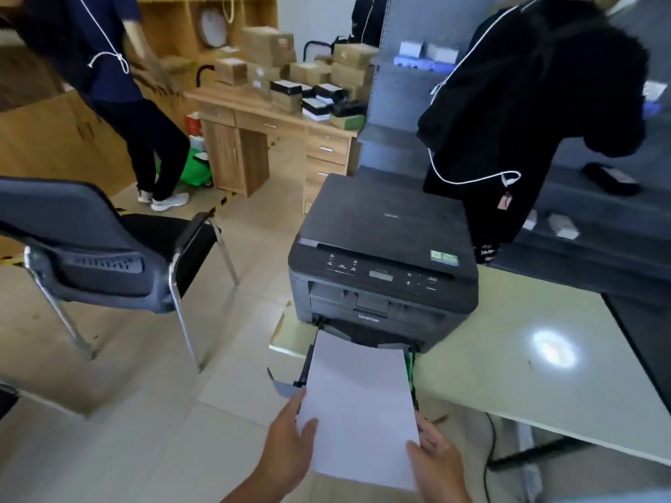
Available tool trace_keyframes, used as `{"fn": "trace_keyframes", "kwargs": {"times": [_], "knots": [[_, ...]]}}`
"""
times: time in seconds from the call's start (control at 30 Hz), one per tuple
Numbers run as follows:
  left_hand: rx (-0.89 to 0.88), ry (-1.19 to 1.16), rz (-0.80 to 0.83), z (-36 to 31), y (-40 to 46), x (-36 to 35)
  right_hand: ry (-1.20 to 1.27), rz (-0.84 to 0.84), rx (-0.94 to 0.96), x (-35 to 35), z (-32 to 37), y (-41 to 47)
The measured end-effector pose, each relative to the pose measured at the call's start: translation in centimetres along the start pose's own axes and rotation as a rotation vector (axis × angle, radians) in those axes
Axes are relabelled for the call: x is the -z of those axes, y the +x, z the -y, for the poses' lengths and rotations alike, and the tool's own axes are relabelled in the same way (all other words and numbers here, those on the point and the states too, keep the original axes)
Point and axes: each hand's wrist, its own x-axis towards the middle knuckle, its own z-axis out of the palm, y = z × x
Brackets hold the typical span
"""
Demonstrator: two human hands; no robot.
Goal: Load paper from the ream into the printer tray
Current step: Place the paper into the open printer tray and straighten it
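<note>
A dark grey printer [385, 255] stands on the left end of a pale green table [508, 375]. Its paper tray [287, 386] is pulled out toward me past the table edge. A white stack of paper [359, 401] lies over the tray, its far edge just under the printer's front. My left hand [290, 448] grips the stack's near left edge, thumb on top. My right hand [439, 462] holds the near right corner. The ream is not in view.
A black chair [109, 255] stands to the left on the tiled floor. One person [120, 85] stands at the back left, another in black [526, 114] right behind the printer. A wooden desk [254, 139] with boxes is beyond. Cables [490, 448] hang under the table.
</note>
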Motion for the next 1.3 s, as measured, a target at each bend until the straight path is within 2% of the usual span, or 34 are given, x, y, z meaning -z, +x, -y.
{"fn": "trace_keyframes", "kwargs": {"times": [0.3, 0.73, 0.97, 1.13, 1.3], "knots": [[0.042, 0.046, 0.105, -0.2, 3.7, -0.1, 0.078, -0.090, -0.036, -0.8, 0.5, 1.4], [0.076, 0.136, 0.182, -1.6, 7.8, -1.0, 0.062, -0.045, -0.104, -1.8, 1.1, 6.6], [0.171, 0.246, 0.189, -0.2, 8.6, -1.7, -0.029, -0.024, -0.151, -1.1, 0.5, 8.0], [0.062, 0.257, 0.177, -1.0, 8.5, -2.0, -0.064, -0.049, -0.123, -1.4, 0.3, 7.8], [0.059, 0.282, 0.189, -1.2, 8.8, -2.0, -0.063, -0.051, -0.100, -1.5, 0.2, 7.9]]}}
